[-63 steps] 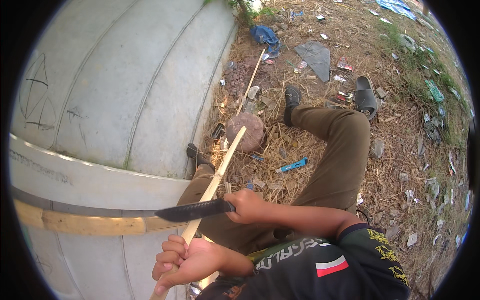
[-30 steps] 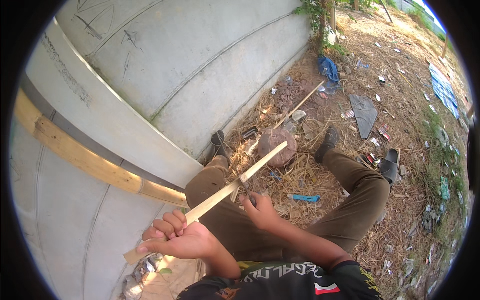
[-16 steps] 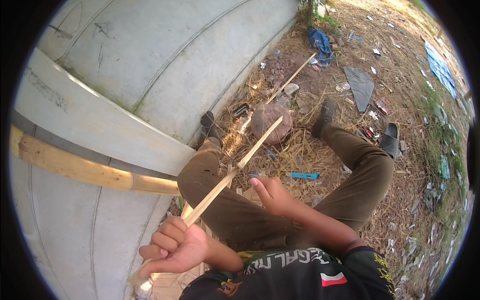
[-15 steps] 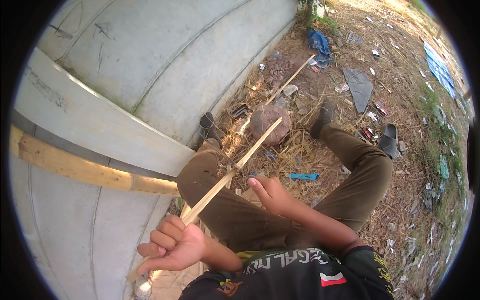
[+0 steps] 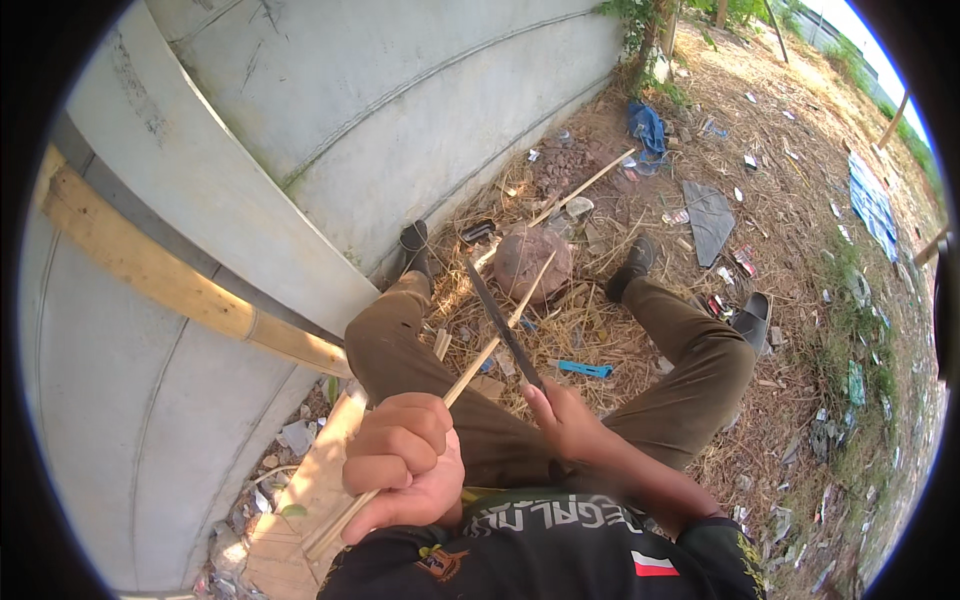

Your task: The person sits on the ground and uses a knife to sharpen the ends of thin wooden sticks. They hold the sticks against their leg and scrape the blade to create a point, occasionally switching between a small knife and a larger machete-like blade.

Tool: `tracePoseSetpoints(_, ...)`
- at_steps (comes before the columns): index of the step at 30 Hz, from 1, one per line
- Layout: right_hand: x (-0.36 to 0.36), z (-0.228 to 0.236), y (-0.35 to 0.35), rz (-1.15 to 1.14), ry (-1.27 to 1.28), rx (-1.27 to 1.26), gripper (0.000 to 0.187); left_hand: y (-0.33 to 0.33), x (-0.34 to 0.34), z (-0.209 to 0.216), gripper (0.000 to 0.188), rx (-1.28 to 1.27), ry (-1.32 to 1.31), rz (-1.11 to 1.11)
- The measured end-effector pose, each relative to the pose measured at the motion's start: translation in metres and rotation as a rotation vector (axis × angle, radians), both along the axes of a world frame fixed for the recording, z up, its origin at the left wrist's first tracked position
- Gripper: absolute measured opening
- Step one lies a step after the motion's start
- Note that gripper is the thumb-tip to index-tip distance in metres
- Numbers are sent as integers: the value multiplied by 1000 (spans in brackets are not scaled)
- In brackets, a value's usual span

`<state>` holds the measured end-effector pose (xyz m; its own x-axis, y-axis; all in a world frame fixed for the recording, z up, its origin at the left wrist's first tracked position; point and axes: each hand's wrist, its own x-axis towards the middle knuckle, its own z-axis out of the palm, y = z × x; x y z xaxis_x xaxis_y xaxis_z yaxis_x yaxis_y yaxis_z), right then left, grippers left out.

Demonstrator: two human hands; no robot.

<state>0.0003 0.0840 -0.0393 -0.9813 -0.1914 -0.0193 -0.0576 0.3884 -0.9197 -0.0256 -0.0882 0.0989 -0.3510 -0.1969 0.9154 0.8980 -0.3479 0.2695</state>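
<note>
My left hand is closed in a fist round a long pale strip of split bamboo. The strip slants up and away from me between my knees, and its tail sticks out below the fist. Its far tip lies over a round reddish-brown stone on the ground. In my right hand is a long dark-bladed knife, gripped near my lap. The blade points up and to the left and crosses the strip; whether they touch I cannot tell. The knife's handle is mostly hidden by my fingers.
Another bamboo strip lies beyond the stone. A grey panel wall and a bamboo pole stand at the left. Straw and litter cover the ground, with a blue plastic piece, a sandal and a blue cloth.
My left fist has moved right and closer to me with the strip. The knife blade, barely visible before, now shows broadside across the strip. The view has shifted slightly.
</note>
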Motion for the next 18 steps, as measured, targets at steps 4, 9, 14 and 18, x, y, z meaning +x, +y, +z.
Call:
tracePoseSetpoints(4,-1,26,11,5,-367,-349,62,4,-4,-9,59,2,9,25)
tracePoseSetpoints(9,5,101,47,-72,-99,-448,65,0,-5,-7,59,-14,11,18)
tracePoseSetpoints(14,0,61,14,-359,431,-1105,65,11,-5,-6,61,-26,35,-17)
tracePoseSetpoints(18,-8,-14,-14,-133,-59,-342,60,15,-11,-3,61,-45,10,5)
